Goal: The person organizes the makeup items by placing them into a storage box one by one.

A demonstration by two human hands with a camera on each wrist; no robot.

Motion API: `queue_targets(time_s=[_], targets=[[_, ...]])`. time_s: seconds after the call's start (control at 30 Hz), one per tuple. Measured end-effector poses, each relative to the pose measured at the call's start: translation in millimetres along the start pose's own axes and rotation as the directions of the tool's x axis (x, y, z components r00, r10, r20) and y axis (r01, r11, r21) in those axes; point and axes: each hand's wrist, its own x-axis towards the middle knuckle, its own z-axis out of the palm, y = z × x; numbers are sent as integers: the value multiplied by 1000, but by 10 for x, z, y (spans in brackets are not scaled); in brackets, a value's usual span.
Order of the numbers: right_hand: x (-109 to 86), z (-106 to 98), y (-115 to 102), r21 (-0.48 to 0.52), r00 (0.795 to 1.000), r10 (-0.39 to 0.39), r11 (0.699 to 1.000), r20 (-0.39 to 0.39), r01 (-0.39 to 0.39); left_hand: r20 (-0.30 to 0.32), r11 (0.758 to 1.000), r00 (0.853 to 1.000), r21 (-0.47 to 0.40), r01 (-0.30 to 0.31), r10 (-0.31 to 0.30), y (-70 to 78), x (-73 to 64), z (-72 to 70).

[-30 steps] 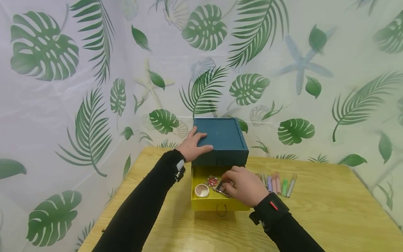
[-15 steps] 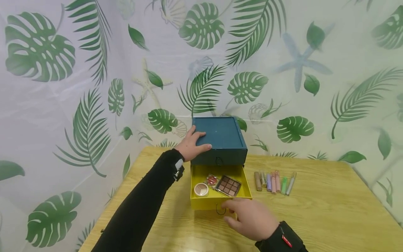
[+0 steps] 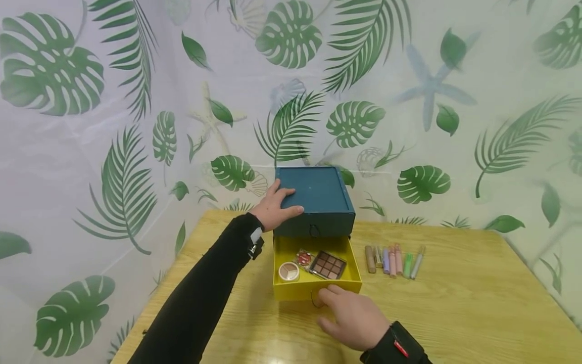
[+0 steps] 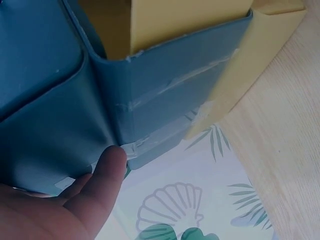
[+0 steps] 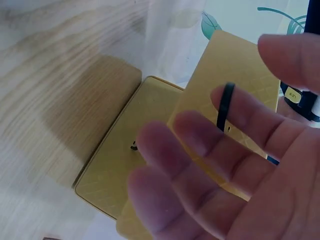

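Note:
A dark blue drawer box [image 3: 313,194] stands near the back of the table. Its lower yellow drawer [image 3: 313,291] is pulled out and holds an eyeshadow palette [image 3: 328,265], a round three-shade compact [image 3: 288,272] and a small red-patterned item [image 3: 304,258]. My left hand [image 3: 275,206] rests spread over the left edge of the box top. At the drawer's front is my right hand [image 3: 353,314], the index fingertip touching the black loop handle [image 5: 226,106]. Thumb and fingers are apart, gently bent, not pinching the loop.
Several makeup tubes and sticks [image 3: 394,261] lie in a row on the wooden table [image 3: 464,298], right of the box. A leaf-printed cloth [image 3: 364,65] hangs behind the table and along its left side.
My right hand has left the eyeshadow palette in the drawer and moved down to the loop handle. My left hand stays on the box. The drawer remains out.

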Motion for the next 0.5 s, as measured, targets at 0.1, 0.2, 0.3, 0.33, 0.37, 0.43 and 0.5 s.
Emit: queue_targets(time_s=[0.1,0.2,0.3,0.33,0.37,0.43,0.5], targets=[[13,-1,-8,5,1000,21,1000,15,-21,3,1000,1000,2,-3,3,9,-4,-15],[25,8,-9,8,999,28,1000,23,-28,-1,1000,1000,8,-5,5,5,-6,-14],[27,25,-14,3,999,24,1000,24,-25,-3,1000,1000,16,-5,5,-5,-8,-6],[26,31,-15,0,999,24,1000,24,-24,-2,1000,1000,17,-4,4,-5,-9,-4],[26,38,-15,-6,999,25,1000,23,-25,-2,1000,1000,17,-6,6,-4,-10,-2],[26,46,-18,-20,999,28,999,21,-27,-2,1000,1000,17,-8,8,0,-11,1],[32,50,-27,-33,999,31,999,15,-31,-2,1000,1000,13,-11,11,11,-10,-1]])
